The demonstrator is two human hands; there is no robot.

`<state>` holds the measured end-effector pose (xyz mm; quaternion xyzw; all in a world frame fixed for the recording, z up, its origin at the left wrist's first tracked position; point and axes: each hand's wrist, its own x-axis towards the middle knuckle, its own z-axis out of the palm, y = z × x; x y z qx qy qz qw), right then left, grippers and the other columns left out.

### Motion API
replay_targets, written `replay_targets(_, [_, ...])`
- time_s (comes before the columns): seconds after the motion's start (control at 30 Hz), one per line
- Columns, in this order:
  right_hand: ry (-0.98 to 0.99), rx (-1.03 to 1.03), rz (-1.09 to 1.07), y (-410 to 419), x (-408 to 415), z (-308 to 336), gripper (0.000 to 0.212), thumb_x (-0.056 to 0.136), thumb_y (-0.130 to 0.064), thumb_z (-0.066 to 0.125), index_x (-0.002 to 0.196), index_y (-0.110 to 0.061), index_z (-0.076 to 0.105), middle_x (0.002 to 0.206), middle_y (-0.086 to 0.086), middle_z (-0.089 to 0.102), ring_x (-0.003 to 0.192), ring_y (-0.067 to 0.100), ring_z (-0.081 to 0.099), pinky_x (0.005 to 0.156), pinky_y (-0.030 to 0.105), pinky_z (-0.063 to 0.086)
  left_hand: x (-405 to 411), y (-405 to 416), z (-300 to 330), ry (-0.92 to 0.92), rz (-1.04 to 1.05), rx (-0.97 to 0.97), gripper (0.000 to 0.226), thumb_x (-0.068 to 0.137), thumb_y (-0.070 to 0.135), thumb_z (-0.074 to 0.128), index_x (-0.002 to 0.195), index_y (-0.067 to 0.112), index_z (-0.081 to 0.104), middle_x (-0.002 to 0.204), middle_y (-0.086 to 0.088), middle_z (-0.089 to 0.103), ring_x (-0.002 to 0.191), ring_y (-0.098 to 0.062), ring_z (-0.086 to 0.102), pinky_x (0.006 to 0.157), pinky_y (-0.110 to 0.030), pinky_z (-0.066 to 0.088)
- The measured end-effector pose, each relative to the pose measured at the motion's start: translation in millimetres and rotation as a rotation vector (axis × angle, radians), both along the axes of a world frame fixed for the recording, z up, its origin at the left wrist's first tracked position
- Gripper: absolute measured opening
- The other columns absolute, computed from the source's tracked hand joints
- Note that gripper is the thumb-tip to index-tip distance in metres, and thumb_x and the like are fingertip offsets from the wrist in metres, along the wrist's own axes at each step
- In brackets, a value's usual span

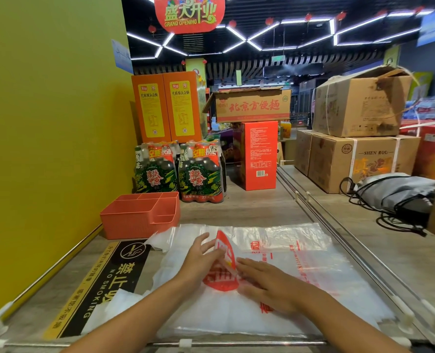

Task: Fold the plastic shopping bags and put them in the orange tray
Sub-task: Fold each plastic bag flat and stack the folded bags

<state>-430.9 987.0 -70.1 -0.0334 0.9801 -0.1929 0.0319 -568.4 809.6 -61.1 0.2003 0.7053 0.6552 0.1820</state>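
Note:
A clear plastic shopping bag (pixel 282 273) with red print lies spread across the grey counter in front of me. My left hand (pixel 201 258) holds a raised fold of the bag at its red logo, fingers curled round the edge. My right hand (pixel 267 284) lies flat on the bag just right of the logo, fingers straight and pressing down. The orange tray (pixel 124 220), with several compartments, stands at the back left against the yellow wall, apart from the bag. Its visible compartments look empty. More white plastic (pixel 114 304) lies under my left forearm.
Behind the tray stand two shrink-wrapped bottle packs (pixel 178 171), orange cartons (pixel 168 108) and a red box (pixel 258 154). A metal rail (pixel 320 212) bounds the counter on the right; beyond it are cardboard boxes (pixel 359 159) and a grey bag with black cords (pixel 399 194). A no-smoking sticker (pixel 101 284) is at left.

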Motion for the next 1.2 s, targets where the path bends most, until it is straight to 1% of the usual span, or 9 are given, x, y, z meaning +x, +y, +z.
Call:
replay_targets(0.23, [0.068, -0.029, -0.033, 7, 1, 1, 0.067, 0.1, -0.068, 0.032, 0.159, -0.038, 0.021, 0.166, -0.02, 0.013, 0.151, 0.0, 0.006, 0.126, 0.036, 0.011, 18, 28, 2, 0.042, 0.152, -0.066, 0.037, 0.109, 0.017, 0.038, 0.145, 0.022, 0.047, 0.128, -0.008, 0.063, 0.111, -0.023, 0.064, 0.092, -0.038, 0.057])
replay_targets(0.3, [0.12, 0.018, -0.05, 10, 6, 5, 0.058, 0.103, -0.06, 0.031, 0.156, -0.034, 0.032, 0.164, -0.019, 0.019, 0.145, -0.008, 0.004, 0.125, 0.023, 0.003, 10, 24, 7, 0.113, 0.23, -0.085, 0.041, 0.109, 0.018, 0.034, 0.149, 0.024, 0.043, 0.137, -0.008, 0.059, 0.117, -0.026, 0.061, 0.095, -0.042, 0.057])
replay_targets(0.4, [0.102, 0.033, -0.063, 15, 11, 10, 0.05, 0.107, -0.049, 0.03, 0.147, -0.026, 0.048, 0.156, -0.007, 0.04, 0.141, -0.007, 0.019, 0.097, -0.008, -0.006, -1, 15, 14, 0.253, 0.253, -0.132, 0.045, 0.109, 0.017, 0.032, 0.153, 0.029, 0.038, 0.139, -0.004, 0.057, 0.118, -0.022, 0.061, 0.096, -0.039, 0.056])
replay_targets(0.5, [0.048, 0.0, -0.079, 16, 8, 5, 0.054, 0.104, -0.058, 0.029, 0.151, -0.034, 0.041, 0.161, -0.014, 0.031, 0.147, -0.002, 0.016, 0.115, 0.013, 0.007, 3, 8, 12, 0.446, 0.078, -0.236, 0.046, 0.109, 0.02, 0.033, 0.153, 0.037, 0.036, 0.129, 0.0, 0.059, 0.093, -0.008, 0.064, 0.076, -0.021, 0.056])
replay_targets(0.6, [0.022, -0.005, -0.089, 15, 2, 0, 0.057, 0.103, -0.06, 0.03, 0.154, -0.035, 0.037, 0.164, -0.015, 0.024, 0.152, 0.004, 0.013, 0.124, 0.032, 0.011, 6, 9, -5, 0.788, -0.206, -0.551, 0.048, 0.109, 0.032, 0.033, 0.156, 0.039, 0.028, 0.161, 0.007, 0.033, 0.145, -0.016, 0.036, 0.119, -0.036, 0.033])
replay_targets(0.67, [0.033, -0.018, -0.064, 16, 1, -1, 0.055, 0.104, -0.06, 0.03, 0.152, -0.036, 0.04, 0.163, -0.015, 0.027, 0.15, 0.003, 0.018, 0.125, 0.034, 0.014, 9, 14, -16, 0.945, -0.32, -0.814, 0.053, 0.108, 0.041, 0.029, 0.159, 0.029, 0.02, 0.168, 0.004, 0.014, 0.155, -0.015, 0.009, 0.126, -0.035, 0.009])
replay_targets(0.83, [0.052, 0.017, -0.148, 19, 5, 2, 0.053, 0.105, -0.054, 0.036, 0.152, -0.032, 0.04, 0.162, -0.013, 0.03, 0.147, 0.007, 0.027, 0.119, 0.029, 0.021, 6, 20, -23, 0.91, -0.432, -1.009, 0.066, 0.105, 0.057, 0.016, 0.161, 0.026, 0.003, 0.169, 0.001, -0.006, 0.155, -0.015, -0.011, 0.126, -0.039, -0.004])
replay_targets(1.1, [0.003, 0.023, -0.095, 12, 0, -3, 0.063, 0.101, -0.066, 0.028, 0.158, -0.039, 0.023, 0.166, -0.019, 0.014, 0.153, 0.006, 0.012, 0.125, 0.035, 0.011, 1, 16, -22, 0.808, -0.44, -1.021, 0.067, 0.106, 0.056, 0.015, 0.161, 0.025, -0.006, 0.167, -0.002, -0.019, 0.152, -0.017, -0.022, 0.125, -0.039, -0.008])
replay_targets(1.2, [-0.017, 0.011, -0.114, 13, -1, -2, 0.064, 0.1, -0.067, 0.028, 0.157, -0.039, 0.025, 0.165, -0.019, 0.015, 0.153, 0.008, 0.013, 0.125, 0.037, 0.011, -6, 13, -21, 0.673, -0.284, -0.974, 0.064, 0.107, 0.051, 0.021, 0.161, 0.021, 0.006, 0.168, -0.011, -0.002, 0.155, -0.03, -0.009, 0.126, -0.046, 0.002])
